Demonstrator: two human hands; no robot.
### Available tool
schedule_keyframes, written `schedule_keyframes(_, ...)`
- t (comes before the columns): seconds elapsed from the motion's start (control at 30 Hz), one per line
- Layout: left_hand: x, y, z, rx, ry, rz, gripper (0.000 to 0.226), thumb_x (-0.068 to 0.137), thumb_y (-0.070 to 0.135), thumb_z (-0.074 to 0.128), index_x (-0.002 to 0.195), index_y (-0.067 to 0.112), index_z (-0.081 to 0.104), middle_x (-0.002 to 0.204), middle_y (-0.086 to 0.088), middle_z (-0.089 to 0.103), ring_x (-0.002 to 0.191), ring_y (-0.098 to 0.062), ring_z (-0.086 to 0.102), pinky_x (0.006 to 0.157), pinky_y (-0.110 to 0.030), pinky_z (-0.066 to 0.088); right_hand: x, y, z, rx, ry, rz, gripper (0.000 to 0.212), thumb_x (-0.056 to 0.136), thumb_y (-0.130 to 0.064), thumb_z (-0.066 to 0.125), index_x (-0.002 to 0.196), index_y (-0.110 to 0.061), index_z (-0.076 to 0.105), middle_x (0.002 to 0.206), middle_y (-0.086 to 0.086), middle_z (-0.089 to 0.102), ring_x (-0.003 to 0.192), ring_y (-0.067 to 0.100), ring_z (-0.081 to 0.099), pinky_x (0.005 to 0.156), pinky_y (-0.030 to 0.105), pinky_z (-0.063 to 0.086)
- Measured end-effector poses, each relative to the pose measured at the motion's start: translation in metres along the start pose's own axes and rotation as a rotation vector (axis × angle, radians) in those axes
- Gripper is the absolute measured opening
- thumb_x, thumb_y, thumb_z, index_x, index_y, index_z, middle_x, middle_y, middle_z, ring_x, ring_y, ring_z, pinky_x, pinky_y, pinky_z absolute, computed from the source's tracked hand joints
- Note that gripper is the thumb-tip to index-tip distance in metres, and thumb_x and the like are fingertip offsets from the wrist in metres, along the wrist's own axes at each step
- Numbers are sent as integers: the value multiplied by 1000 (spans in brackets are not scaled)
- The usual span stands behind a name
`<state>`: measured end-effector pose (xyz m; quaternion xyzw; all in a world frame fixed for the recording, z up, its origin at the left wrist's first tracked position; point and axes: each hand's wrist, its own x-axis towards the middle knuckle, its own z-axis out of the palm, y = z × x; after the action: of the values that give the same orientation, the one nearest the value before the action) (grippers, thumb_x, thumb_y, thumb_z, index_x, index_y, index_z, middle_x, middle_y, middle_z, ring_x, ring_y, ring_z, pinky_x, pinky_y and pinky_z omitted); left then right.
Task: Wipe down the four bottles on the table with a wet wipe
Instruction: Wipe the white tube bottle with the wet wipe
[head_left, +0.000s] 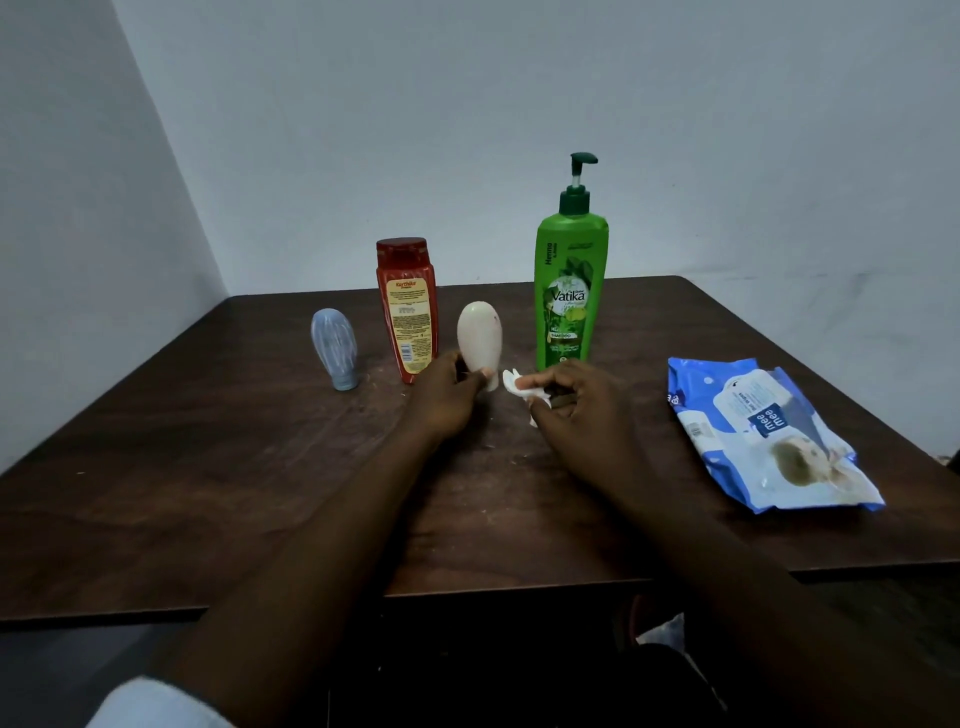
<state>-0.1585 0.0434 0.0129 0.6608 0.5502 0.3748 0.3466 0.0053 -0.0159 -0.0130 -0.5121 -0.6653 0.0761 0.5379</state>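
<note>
My left hand (447, 395) grips the base of the white bottle (480, 338), upright at mid-table (208, 467). My right hand (576, 410), just apart at its four o'clock, pinches a crumpled wet wipe (517, 387). From the white bottle, the blue bottle (335, 348) stands at nine o'clock, the red bottle (408, 312) at ten, the green pump bottle (569, 291) at two. The wipes pack (763, 436) lies at four.

The left hand (447, 400) and right hand (576, 410) are bare, as are both forearms. A white sleeve (156, 701) begins above the left elbow, at the bottom edge.
</note>
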Motion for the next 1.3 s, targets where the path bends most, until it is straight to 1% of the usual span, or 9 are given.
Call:
schedule_keyframes(0.07,10,-2,3,27,10,-31,43,101,26,57,141,12,50,137,-11,60,120,-26,59,102,-45,51,-5,5,0,-33,-17,-13,26,81,-5,73,100,-22,79,99,-8,72,81,7,69,75,38,60)
schedule_keyframes(0.13,19,-3,6,46,18,-40,44,101,25,57,141,11,48,139,-12,58,123,-27,57,104,-44,49,-8,8,-1,-29,-31,-8,25,82,-5,73,100,-22,78,99,-7,72,82,8,70,76,37,60)
schedule_keyframes(0.37,41,-7,18,125,66,7,43,100,19,58,139,7,44,138,-14,56,122,-27,56,90,-33,44,-11,5,-1,-16,-42,2,25,82,-3,73,99,-21,78,99,-11,70,81,5,69,76,32,60)
schedule_keyframes(0.53,48,-9,22,142,88,-6,44,100,19,58,139,7,44,138,-15,57,122,-28,56,93,-35,45,-11,7,-1,-14,-11,3,25,81,-3,72,98,-20,78,98,-12,70,79,5,69,76,34,60)
schedule_keyframes(0.73,50,-10,23,146,86,-10,43,100,18,58,139,6,44,139,-16,56,124,-29,56,90,-33,42,-12,3,-3,-23,-3,-6,25,80,-1,73,98,-18,78,95,-17,66,79,2,68,77,26,58)
schedule_keyframes(0.9,45,-9,23,90,110,32,57,97,17,62,147,8,35,148,-13,50,132,-28,51,106,-38,43,-12,6,-2,-6,-6,1,26,81,-2,72,99,-20,78,99,-11,70,80,6,70,77,30,60)
schedule_keyframes(1.13,26,-5,18,94,142,144,70,99,12,57,157,8,18,159,-13,37,143,-28,40,117,-42,36,-11,4,-5,-12,1,0,27,81,1,73,99,-18,78,96,-11,69,81,5,69,76,13,53)
schedule_keyframes(1.23,15,0,9,136,224,176,74,98,8,58,159,8,15,164,-10,29,148,-24,33,118,-36,32,-11,3,-5,16,-23,33,27,82,1,72,101,-17,77,94,-13,67,83,10,69,78,24,56)
schedule_keyframes(1.3,6,3,0,106,261,236,71,95,7,62,156,12,26,160,-7,37,144,-19,39,116,-34,36,-10,4,-4,4,-25,25,26,82,-1,72,102,-18,77,95,-11,69,83,9,69,80,30,58)
